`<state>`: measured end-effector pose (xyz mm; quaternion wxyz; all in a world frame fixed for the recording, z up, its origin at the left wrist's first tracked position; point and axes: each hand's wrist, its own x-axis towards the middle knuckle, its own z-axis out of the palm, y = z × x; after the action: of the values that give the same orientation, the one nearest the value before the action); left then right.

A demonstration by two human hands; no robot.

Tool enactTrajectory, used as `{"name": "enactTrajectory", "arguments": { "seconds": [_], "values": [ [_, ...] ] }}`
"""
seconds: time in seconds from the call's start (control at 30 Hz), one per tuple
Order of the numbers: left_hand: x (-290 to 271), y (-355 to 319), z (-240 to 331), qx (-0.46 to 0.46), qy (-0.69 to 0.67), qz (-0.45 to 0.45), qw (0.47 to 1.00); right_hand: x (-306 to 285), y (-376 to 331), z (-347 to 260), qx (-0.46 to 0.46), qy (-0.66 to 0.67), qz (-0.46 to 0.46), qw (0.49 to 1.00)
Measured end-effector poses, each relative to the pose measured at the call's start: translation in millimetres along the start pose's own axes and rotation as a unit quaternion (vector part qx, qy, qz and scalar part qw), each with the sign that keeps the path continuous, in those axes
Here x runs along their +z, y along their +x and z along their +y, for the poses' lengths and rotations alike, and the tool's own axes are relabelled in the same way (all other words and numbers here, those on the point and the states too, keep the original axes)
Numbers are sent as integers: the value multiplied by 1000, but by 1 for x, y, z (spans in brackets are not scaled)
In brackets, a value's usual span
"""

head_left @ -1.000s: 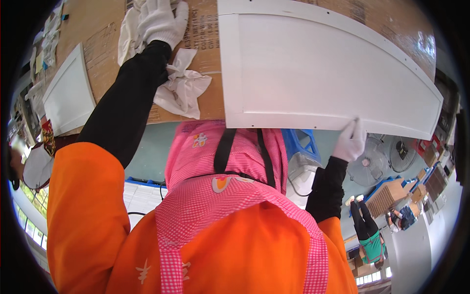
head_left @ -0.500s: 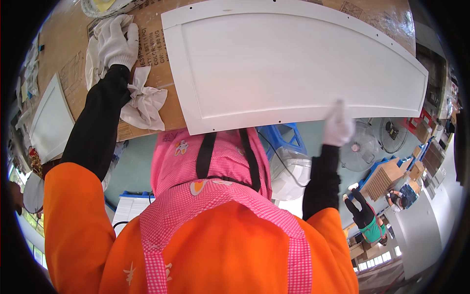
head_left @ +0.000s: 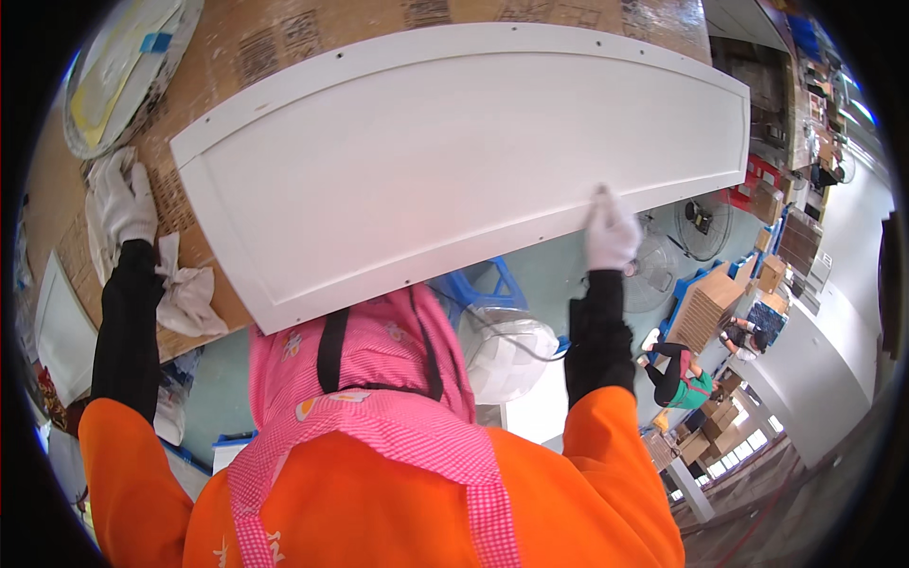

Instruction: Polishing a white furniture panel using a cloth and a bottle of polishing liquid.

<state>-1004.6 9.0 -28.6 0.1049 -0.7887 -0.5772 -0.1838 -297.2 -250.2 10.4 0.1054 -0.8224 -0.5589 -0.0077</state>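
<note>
Now the white panel (head_left: pixel 464 161) has been swung further over the cardboard-covered worktop (head_left: pixel 284 43), its near edge pinched by the gloved right hand (head_left: pixel 609 232). The gloved left hand (head_left: pixel 128 204) has been shifted outward, well apart, laid flat on the white rag (head_left: pixel 189 293) beside the panel's corner.
</note>
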Motion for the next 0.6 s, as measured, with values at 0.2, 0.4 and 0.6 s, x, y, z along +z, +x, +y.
{"name": "enactTrajectory", "arguments": {
  "seconds": [0.2,0.4,0.6],
  "values": [
    [5,-8,-11,-17,27,-25,999,-15,76,84,111,40,75,990],
    [6,-13,-25,-21,19,-50,998,-20,1,-34,-119,77,-44,989],
    [2,-14,-32,-22,45,-68,996,-22,85,146,139,65,22,988]
  ]
}}
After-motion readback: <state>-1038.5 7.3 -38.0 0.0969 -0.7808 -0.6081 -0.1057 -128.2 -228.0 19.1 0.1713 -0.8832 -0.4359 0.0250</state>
